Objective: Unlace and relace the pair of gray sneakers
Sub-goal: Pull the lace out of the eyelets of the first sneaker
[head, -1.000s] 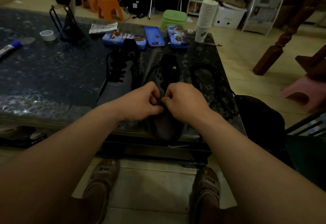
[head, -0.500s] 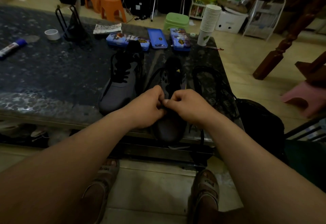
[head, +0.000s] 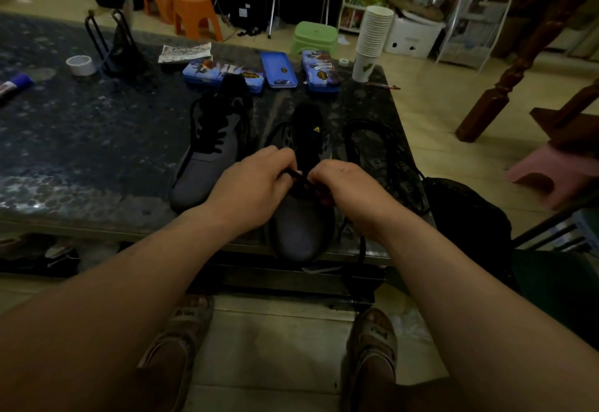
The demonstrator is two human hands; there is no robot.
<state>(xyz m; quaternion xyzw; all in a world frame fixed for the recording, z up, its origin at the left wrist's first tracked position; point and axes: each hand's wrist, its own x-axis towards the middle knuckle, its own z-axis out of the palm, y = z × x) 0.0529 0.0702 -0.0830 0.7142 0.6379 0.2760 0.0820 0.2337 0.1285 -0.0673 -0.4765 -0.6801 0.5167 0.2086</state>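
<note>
Two gray sneakers stand on the dark stone table (head: 81,152). The left sneaker (head: 210,155) is laced with a black lace and stands untouched. The right sneaker (head: 301,227) sits at the table's front edge, its toe toward me. My left hand (head: 256,181) and my right hand (head: 343,184) meet over its lower eyelets. Both pinch the black lace (head: 299,178), a short piece of which shows between them. My fingertips are hidden from view.
Blue tins (head: 223,74) lie behind the sneakers, with a stack of paper cups (head: 372,39) at the back right corner. A tape roll (head: 81,65) and a black wire stand (head: 113,45) are at the left. A black bag (head: 466,217) sits beside the table's right edge.
My hands have drawn slightly apart, so a short piece of black lace shows between them. The sneakers have not moved.
</note>
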